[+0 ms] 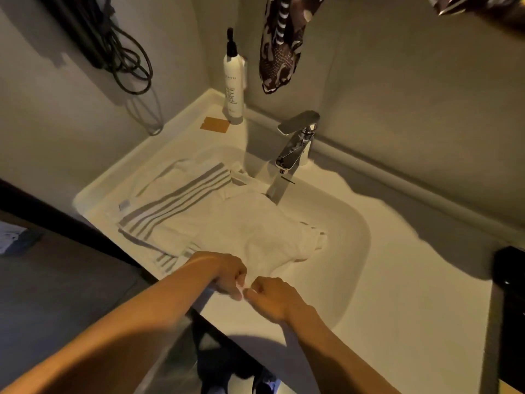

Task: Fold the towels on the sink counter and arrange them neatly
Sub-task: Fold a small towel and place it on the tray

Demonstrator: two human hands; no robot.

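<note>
A white towel [255, 226] lies crumpled across the sink basin [352, 231], partly over a white towel with grey stripes [176, 200] spread on the left of the counter. My left hand [227, 277] and my right hand [272, 297] meet at the near edge of the counter, and each pinches the white towel's near edge between thumb and fingers. The hands almost touch each other. A corner of another striped piece [164, 263] shows under my left forearm.
A chrome faucet [295, 146] stands behind the basin. A white pump bottle [234, 81] and a small orange card [215, 125] sit in the back corner. A patterned cloth [281, 44] hangs above. Black cables [125, 52] hang on the left wall. A dark object [511, 280] sits at the right.
</note>
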